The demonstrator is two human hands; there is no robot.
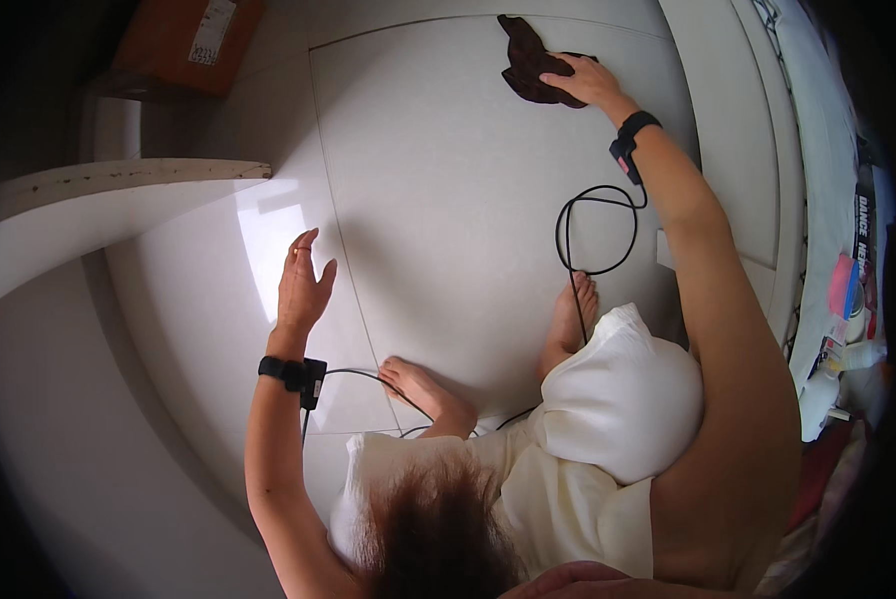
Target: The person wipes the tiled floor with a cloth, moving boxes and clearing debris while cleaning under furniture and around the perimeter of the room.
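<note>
A crumpled dark brown cloth [532,71] lies on the pale tiled floor [448,150], far ahead and to the right. My right hand [584,81] is on the cloth's right part, fingers spread over it; whether they pinch the fabric cannot be told. On the left, my left hand [304,288] is raised with its thumb apart from the fingers and holds nothing. Each wrist wears a black strap with a small device [313,383], and a black cable [596,189] runs from them, looped near my right foot.
A cardboard box [186,45] with a label stands at the upper left. A white board edge [133,176] juts in from the left. Along the right runs a white panelled furniture front [748,135], with bottles and small items [830,374] on a surface beside it. My bare feet are on the floor.
</note>
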